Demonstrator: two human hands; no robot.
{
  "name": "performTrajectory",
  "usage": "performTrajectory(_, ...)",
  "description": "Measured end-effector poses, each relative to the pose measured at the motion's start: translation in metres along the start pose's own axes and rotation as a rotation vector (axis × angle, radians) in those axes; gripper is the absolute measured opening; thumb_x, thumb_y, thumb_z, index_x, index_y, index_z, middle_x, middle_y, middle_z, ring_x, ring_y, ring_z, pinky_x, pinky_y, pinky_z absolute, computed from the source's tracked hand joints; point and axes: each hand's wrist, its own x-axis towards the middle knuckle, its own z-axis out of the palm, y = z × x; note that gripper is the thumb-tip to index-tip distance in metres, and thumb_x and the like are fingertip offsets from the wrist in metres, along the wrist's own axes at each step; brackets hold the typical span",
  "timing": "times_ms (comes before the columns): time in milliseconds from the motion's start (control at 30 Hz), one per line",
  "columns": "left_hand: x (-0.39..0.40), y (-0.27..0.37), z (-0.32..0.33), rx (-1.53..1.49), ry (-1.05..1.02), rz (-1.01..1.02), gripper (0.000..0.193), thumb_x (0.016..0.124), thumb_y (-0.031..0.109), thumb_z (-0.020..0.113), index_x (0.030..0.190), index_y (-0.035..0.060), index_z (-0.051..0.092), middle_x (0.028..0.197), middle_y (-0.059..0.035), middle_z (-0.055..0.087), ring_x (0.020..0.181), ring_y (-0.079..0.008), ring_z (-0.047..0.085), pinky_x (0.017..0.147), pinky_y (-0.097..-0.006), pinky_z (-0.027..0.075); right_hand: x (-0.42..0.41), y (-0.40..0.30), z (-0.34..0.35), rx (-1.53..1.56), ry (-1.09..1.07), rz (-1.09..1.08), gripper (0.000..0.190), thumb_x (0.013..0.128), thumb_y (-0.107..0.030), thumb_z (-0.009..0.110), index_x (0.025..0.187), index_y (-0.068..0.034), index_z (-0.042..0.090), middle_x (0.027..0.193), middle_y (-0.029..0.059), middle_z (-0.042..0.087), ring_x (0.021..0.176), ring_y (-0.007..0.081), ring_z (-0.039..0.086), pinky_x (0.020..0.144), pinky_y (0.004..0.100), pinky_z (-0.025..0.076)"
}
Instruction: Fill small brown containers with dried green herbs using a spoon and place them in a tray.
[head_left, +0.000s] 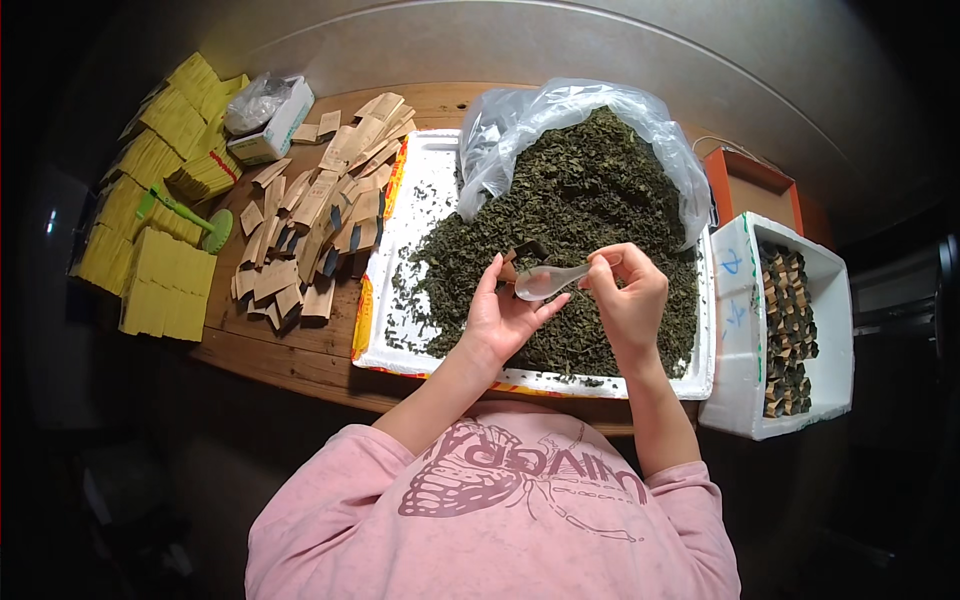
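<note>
My right hand (628, 300) pinches the handle of a translucent plastic spoon (541, 283). Its bowl is over the fingers of my left hand (495, 322) and looks empty. My left hand holds a small brown paper bag (508, 268) between thumb and fingers, partly hidden by the spoon; the bag's dark-lined mouth is open. Both hands are above a heap of dark green dried leaves (600, 180), apparently tea. The leaves spill from a clear plastic bag (487, 150) into a white foam tray (416, 161).
Left of the tray lie loose brown paper bags (315, 202). Beyond them are stacks of yellow packets (169, 277), a green plastic tool (184, 214) and a small carton (281, 127). At right stand a foam box (825, 330) with several upright bags and an orange box (757, 187).
</note>
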Motion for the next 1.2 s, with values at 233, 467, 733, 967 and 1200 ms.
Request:
performTrajectory(233,0.014,0.005,-0.020,-0.122,-0.041,-0.112,0.042,0.086,0.038,0.064,0.113,0.0125,0.044,0.103,-0.0093,0.058,0.096,-0.0243,0.061,0.103,-0.0632,0.032,0.014,-0.027,-0.009,-0.378,-0.079,-0.676,0.013,0.075,0.000,0.062,0.086,-0.006,0.060,0.074,0.0044,0.062,0.065,0.0195,0.058,0.084,0.0377,0.042)
performTrajectory(467,0.011,0.003,-0.016,-0.100,-0.062,-0.104,0.044,0.086,0.038,0.064,0.114,0.0111,0.045,0.101,-0.0091,0.059,0.092,-0.0247,0.062,0.103,-0.0608,0.032,0.010,-0.032,-0.011,-0.479,-0.123,-0.815,0.012,0.080,-0.006,0.062,0.092,-0.006,0.059,0.081,0.0040,0.063,0.072,0.0181,0.060,0.094,0.0405,0.037)
performTrajectory(733,0.005,0.005,-0.012,-0.143,-0.079,-0.172,0.044,0.090,0.040,0.057,0.110,0.0017,0.050,0.099,-0.0102,0.058,0.097,-0.0256,0.059,0.101,-0.0589,0.037,0.011,-0.021,-0.031,-0.341,0.087,-0.622,0.017,0.079,0.007,0.060,0.089,-0.007,0.061,0.078,0.0055,0.064,0.071,0.0201,0.061,0.088,0.0381,0.041)
performTrajectory(967,-0.023,-0.007,-0.006,-0.192,-0.149,-0.352,0.040,0.090,0.040,0.057,0.100,0.0013,0.056,0.089,-0.0080,0.057,0.091,-0.0239,0.059,0.100,-0.0588,0.038,0.000,0.028,-0.049,-0.348,0.207,-0.311,0.010,0.088,-0.005,0.057,0.095,-0.003,0.064,0.081,0.0070,0.066,0.075,0.0197,0.061,0.077,0.0319,0.046)
performTrajectory(1200,-0.026,-0.011,-0.005,-0.054,0.016,-0.333,0.043,0.088,0.042,0.061,0.092,-0.0009,0.058,0.078,-0.0074,0.059,0.082,-0.0219,0.061,0.099,-0.0557,0.041,-0.035,0.097,-0.057,-0.401,0.191,0.041,0.013,0.088,-0.009,0.057,0.097,-0.001,0.064,0.079,0.0073,0.069,0.069,0.0152,0.064,0.064,0.0268,0.049)
